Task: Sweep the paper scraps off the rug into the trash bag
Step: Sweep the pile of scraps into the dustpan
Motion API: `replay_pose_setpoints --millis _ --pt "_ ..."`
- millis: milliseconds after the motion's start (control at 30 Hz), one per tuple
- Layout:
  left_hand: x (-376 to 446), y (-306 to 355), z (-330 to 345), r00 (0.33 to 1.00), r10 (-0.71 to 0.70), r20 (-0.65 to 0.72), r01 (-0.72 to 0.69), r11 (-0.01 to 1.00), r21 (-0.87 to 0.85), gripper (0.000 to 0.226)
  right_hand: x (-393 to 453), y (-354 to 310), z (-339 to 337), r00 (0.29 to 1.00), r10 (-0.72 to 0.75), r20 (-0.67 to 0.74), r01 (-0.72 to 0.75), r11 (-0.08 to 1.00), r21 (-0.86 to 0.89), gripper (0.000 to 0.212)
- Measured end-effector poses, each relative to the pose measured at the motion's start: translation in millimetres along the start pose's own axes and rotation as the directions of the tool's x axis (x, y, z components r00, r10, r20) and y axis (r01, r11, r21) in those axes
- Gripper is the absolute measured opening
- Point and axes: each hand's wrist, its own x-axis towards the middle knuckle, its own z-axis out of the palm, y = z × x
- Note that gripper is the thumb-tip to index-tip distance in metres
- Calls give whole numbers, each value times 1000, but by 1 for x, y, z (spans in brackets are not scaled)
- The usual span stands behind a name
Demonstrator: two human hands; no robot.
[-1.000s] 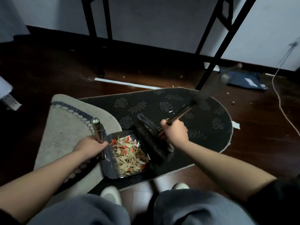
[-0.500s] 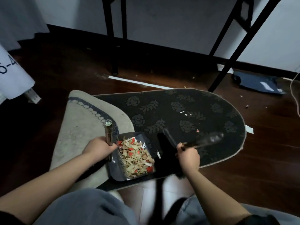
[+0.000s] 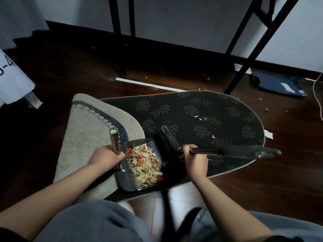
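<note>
Since a moment ago my broom [image 3: 167,145] has slid closer to the dustpan [image 3: 129,180], and its long handle now points out to my right, low over the rug [image 3: 227,116]. My left hand [image 3: 106,158] grips the shiny dustpan handle [image 3: 114,142], which points away from me, and my right hand [image 3: 194,158] grips the broom handle. The paper scraps [image 3: 145,166] sit piled in the dustpan on the dark flowery rug on a brown wood floor [image 3: 70,70], and a white thing [image 3: 12,79] at my left shows "-4".

Glossy wood floor [image 3: 279,172]; shiny, seemingly metal dustpan handle [image 3: 114,141].
</note>
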Motion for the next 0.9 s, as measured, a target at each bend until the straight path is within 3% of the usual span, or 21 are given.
replay_pose_setpoints --millis 100,167,267,367,433,667,900 --pt "0 -1 0 1000 -3 -3 3 1000 0 32 7 3 -6 995 90 -37 -91 995 -28 31" --pt "1 -1 2 1000 -8 -13 8 1000 -4 30 7 13 -2 994 109 23 -108 993 -41 34" --pt "2 -1 3 1000 -2 -7 2 1000 -2 30 -6 21 8 973 180 143 -199 970 137 34" --pt "3 -3 2 1000 -18 -10 18 1000 1 29 -15 16 30 976 102 191 -119 989 83 23" --pt "3 -5 3 1000 -24 -15 24 1000 -2 30 -19 12 36 982 64 177 -61 998 -21 25" --pt "4 -5 3 1000 4 -10 -4 1000 -13 31 0 11 4 999 -49 -18 49 999 -11 26" --pt "4 -4 4 1000 -24 -7 23 1000 -8 33 23 19 3 985 166 37 -166 986 0 41"
